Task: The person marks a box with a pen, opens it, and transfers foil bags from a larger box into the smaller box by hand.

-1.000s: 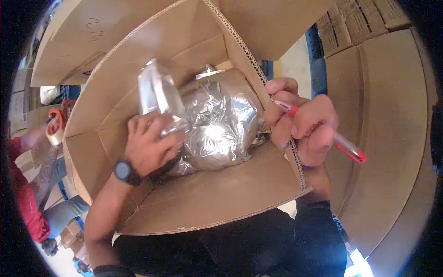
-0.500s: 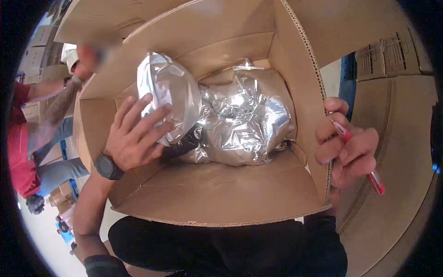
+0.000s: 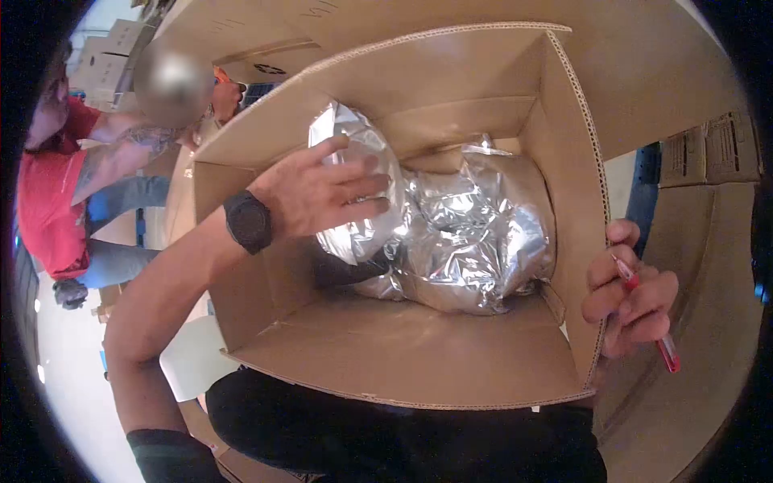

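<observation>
An open cardboard box point(image 3: 451, 366) stands in front of me with shiny silver foil bags point(image 3: 467, 233) inside. My left hand point(image 3: 326, 189) reaches in over the left wall, fingers spread across a puffed foil bag point(image 3: 366, 149) that stands higher than the others. A black watch point(image 3: 248, 222) is on that wrist. At the box's right edge is my right hand point(image 3: 632, 294), its fingers closed round a red pen point(image 3: 667, 352) and set against the cardboard. The pen's tip points up and left. Something dark, hard to make out, lies beneath the puffed bag.
A person in a red shirt point(image 3: 52, 205) stands at the left, arms stretched toward the far side of the box. Large cardboard boxes point(image 3: 684, 266) are stacked on the right. A wide cardboard flap point(image 3: 628, 72) spreads beyond the box. A white seat-like shape point(image 3: 193, 358) shows lower left.
My left hand has gone further into the box, still spread on the puffed bag. The view has shifted, so the box appears lower and further right. My right hand keeps the pen.
</observation>
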The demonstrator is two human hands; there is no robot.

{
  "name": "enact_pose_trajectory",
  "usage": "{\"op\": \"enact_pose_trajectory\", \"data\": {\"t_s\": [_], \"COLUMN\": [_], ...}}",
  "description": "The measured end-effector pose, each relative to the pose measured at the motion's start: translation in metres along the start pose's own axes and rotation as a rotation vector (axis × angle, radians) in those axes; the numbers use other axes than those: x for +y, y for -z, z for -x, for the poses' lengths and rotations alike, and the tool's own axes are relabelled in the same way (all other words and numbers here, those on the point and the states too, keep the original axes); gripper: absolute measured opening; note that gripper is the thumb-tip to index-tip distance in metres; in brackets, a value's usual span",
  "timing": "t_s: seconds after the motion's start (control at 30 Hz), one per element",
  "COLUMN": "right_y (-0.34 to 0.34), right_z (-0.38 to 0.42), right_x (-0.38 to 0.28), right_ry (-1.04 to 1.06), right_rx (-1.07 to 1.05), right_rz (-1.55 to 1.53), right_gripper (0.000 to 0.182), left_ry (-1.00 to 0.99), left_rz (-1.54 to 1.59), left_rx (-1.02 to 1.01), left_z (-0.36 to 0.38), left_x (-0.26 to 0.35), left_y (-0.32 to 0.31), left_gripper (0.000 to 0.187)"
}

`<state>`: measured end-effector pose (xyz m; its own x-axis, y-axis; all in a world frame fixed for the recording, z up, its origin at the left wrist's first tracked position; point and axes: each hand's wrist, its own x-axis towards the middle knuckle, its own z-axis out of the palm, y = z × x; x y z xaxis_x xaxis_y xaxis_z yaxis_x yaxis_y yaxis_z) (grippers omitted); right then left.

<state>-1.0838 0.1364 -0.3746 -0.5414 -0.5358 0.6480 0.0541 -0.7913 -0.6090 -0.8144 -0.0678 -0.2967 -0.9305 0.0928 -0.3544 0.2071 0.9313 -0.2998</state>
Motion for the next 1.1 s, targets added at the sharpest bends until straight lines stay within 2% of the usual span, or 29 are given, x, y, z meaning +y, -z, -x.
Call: {"op": "enact_pose_trajectory", "data": {"t_s": [0.07,0.1,0.2,0.27,0.33,0.43,0.47,0.53,0.6,0.7,0.77,0.8,0.83,0.87,0.93,1.0,1.07,1.1], "right_y": [0.001,0.002,0.009,0.026,0.025,0.01,0.006,-0.003,-0.006,0.014,0.021,0.03,0.037,0.04,0.026,0.006,-0.003,-0.007], "right_z": [-0.001,-0.002,-0.008,-0.003,-0.003,-0.007,-0.01,-0.014,-0.012,0.004,0.005,0.008,0.009,0.01,0.011,0.007,0.003,0.002], "right_x": [-0.008,-0.012,-0.018,-0.01,-0.005,-0.004,-0.004,-0.004,-0.004,0.003,0.0,-0.008,-0.017,-0.026,-0.027,-0.025,-0.025,-0.025], "right_ry": [-0.063,-0.094,-0.148,-0.128,-0.105,-0.074,-0.072,-0.063,-0.053,-0.046,-0.05,-0.057,-0.159,-0.262,-0.272,-0.174,-0.172,-0.172], "right_rx": [-0.049,-0.074,-0.158,-0.281,-0.263,-0.211,-0.203,-0.183,-0.16,-0.084,-0.166,-0.161,-0.202,-0.233,-0.187,-0.118,-0.125,-0.127], "right_rz": [0.012,0.019,0.075,-0.058,-0.086,-0.116,-0.128,-0.142,-0.16,-0.179,-0.283,-0.206,-0.203,-0.203,-0.098,0.034,0.074,0.089], "right_gripper": [0.039,0.039,0.037,0.032,0.031,0.028,0.027,0.026,0.024,0.031,0.03,0.03,0.032,0.033,0.037,0.039,0.04,0.041], "left_ry": [0.071,0.061,0.229,0.282,0.351,0.473,0.5,0.511,0.511,0.444,0.445,0.422,0.364,0.344,0.29,0.268,0.241,0.261], "left_rz": [0.016,0.01,0.123,0.11,0.129,0.33,0.308,0.561,0.584,0.599,0.739,0.774,0.823,0.894,0.978,1.255,1.18,0.977], "left_rx": [0.106,0.094,0.09,0.078,0.093,0.129,0.121,0.137,0.154,0.209,0.05,0.014,-0.043,-0.052,-0.045,-0.442,-0.479,-0.448], "left_z": [0.002,0.007,0.037,0.057,0.081,0.119,0.126,0.14,0.14,0.126,0.112,0.105,0.1,0.099,0.082,0.062,0.028,0.003], "left_x": [0.003,0.005,0.009,0.013,0.021,0.045,0.052,0.069,0.087,0.105,0.107,0.101,0.088,0.077,0.055,0.027,0.014,0.012], "left_y": [0.009,0.013,0.025,0.049,0.072,0.099,0.104,0.108,0.1,0.074,0.061,0.064,0.066,0.069,0.057,0.043,0.002,-0.013], "left_gripper": [0.027,0.027,0.031,0.032,0.041,0.057,0.057,0.063,0.065,0.065,0.064,0.06,0.055,0.049,0.044,0.032,0.029,0.031]}}
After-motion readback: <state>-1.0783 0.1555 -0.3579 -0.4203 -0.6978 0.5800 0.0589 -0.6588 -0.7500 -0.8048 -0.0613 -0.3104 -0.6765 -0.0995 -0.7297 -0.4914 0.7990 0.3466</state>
